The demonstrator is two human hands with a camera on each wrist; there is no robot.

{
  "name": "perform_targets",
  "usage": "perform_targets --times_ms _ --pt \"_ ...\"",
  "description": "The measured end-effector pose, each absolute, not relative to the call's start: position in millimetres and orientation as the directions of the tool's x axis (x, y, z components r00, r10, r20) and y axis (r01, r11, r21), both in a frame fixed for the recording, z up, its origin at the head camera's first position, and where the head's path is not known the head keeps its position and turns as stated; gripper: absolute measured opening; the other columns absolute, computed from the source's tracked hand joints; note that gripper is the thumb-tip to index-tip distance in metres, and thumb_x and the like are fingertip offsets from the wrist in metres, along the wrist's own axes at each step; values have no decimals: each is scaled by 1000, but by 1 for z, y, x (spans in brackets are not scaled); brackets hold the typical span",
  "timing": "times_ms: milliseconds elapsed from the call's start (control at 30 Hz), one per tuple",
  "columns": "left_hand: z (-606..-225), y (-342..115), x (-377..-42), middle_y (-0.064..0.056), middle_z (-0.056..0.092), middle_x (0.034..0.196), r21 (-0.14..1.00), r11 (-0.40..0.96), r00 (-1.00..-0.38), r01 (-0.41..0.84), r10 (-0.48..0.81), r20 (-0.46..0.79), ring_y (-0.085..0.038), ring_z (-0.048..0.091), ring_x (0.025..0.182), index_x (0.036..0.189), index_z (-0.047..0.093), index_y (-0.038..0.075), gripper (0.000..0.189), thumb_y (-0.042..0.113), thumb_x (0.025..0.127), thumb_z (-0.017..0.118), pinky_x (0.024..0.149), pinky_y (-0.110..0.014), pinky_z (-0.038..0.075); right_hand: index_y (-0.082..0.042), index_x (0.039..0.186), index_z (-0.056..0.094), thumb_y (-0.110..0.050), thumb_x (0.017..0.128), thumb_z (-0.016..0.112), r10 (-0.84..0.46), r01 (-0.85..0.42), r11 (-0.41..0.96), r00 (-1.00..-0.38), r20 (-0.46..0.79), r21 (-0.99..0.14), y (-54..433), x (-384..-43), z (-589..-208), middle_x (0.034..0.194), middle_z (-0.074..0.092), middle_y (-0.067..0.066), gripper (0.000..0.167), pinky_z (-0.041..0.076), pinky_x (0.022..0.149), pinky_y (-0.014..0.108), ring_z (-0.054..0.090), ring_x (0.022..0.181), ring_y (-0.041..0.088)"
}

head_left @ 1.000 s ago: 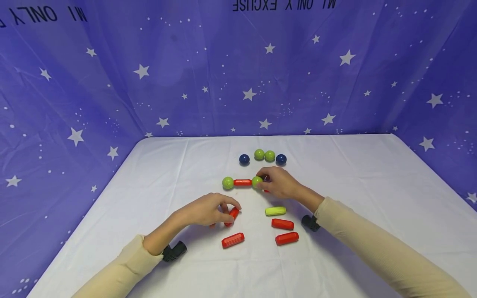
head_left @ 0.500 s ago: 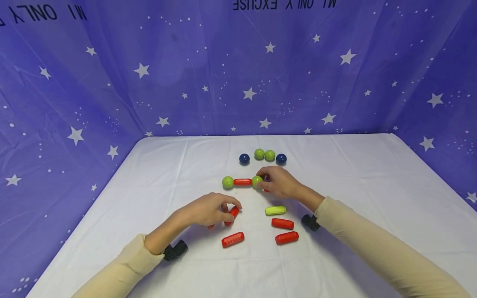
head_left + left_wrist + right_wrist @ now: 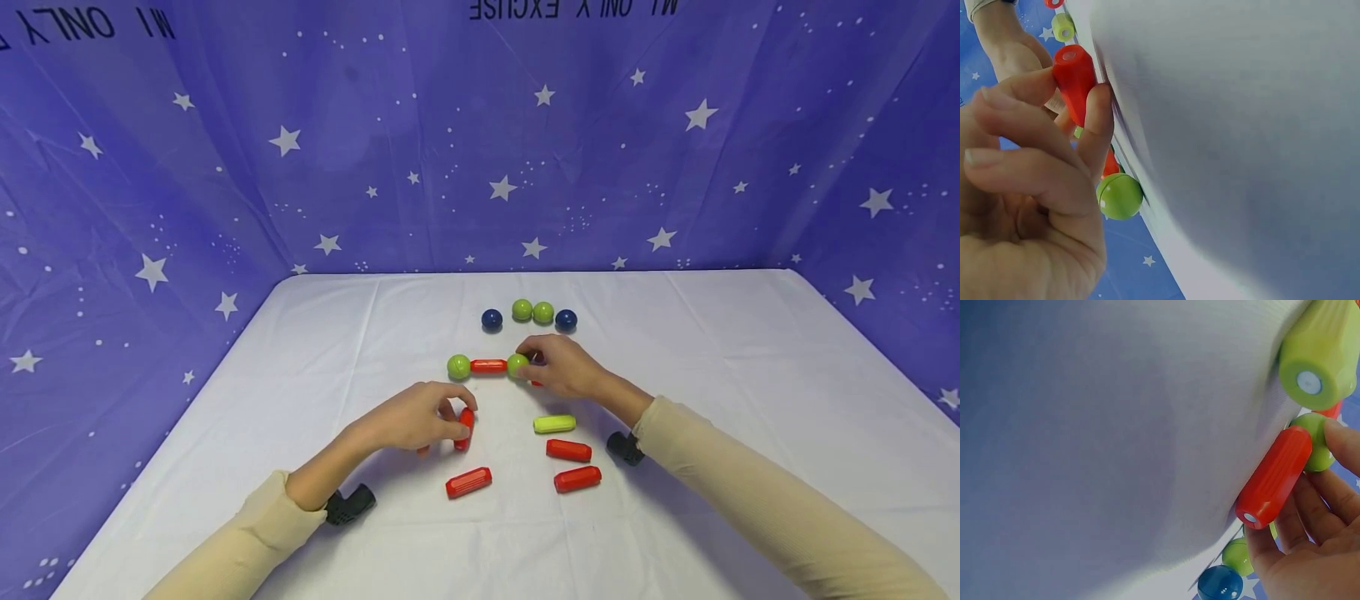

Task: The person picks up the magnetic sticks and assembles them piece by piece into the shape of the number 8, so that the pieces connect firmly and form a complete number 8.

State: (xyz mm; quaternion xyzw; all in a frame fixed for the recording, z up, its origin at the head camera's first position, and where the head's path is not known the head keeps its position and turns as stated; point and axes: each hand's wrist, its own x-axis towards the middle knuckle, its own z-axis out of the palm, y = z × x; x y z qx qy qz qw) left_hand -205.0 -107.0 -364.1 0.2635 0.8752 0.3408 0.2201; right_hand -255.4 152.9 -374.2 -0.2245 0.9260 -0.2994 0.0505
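Note:
My left hand (image 3: 420, 417) pinches a red magnetic rod (image 3: 464, 428) between thumb and finger, the other fingers curled; the left wrist view shows the rod (image 3: 1075, 81) with a pale dot on its end. Farther back, my right hand (image 3: 566, 367) grips a green ball (image 3: 517, 366). That ball joins a red rod (image 3: 489, 367) to another green ball (image 3: 459, 367), in a line on the table. In the right wrist view, a second red rod (image 3: 1275, 475) lies against the gripped ball (image 3: 1316, 440), under the fingers; the hand mostly hides it in the head view.
A yellow-green rod (image 3: 554, 424) and two red rods (image 3: 568, 451) lie right of centre. Another red rod (image 3: 468, 482) is nearer the front. Two green balls (image 3: 532, 312) sit between two blue balls (image 3: 492, 320) at the back. A starry blue curtain (image 3: 480, 150) borders the white table.
My left hand has shifted slightly left and away from me, and its red rod has turned more upright in the head view. The right hand and the joined pieces stay put.

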Motion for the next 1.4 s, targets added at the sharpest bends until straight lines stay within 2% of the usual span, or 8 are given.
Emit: perform_targets --times_ms 300,667,967,1400 --pt "-364 -109 -210 -1 66 84 715 640 -822 280 545 -166 -17 51 41 118 64 13 29 12 90 69 48 -32 46 -2 116 67 -13 92 71 -449 -394 715 -892 53 -577 153 -255 -375 99 66 4 27 50 80 33 58 90 19" --pt "-366 -112 -221 -5 65 86 759 612 -859 222 491 -145 -16 47 43 121 64 10 31 13 91 69 47 -29 41 -2 117 67 -13 92 71 -449 -389 708 -892 49 -590 153 -255 -374 99 66 4 28 49 79 32 57 90 19" --pt "-368 -115 -231 -7 65 84 800 561 -861 211 494 -119 -15 47 42 123 64 9 31 11 92 66 45 -29 43 -2 118 67 -14 92 71 -440 -376 715 -897 39 -589 153 -254 -373 100 66 4 29 50 78 32 57 90 19" --pt "-372 -117 -236 -8 64 89 803 568 -867 179 478 -145 -17 51 44 125 64 11 33 14 93 65 46 -28 40 -2 117 66 -14 93 70 -443 -379 710 -896 42 -594 154 -255 -375 101 66 5 28 50 80 33 57 90 20"
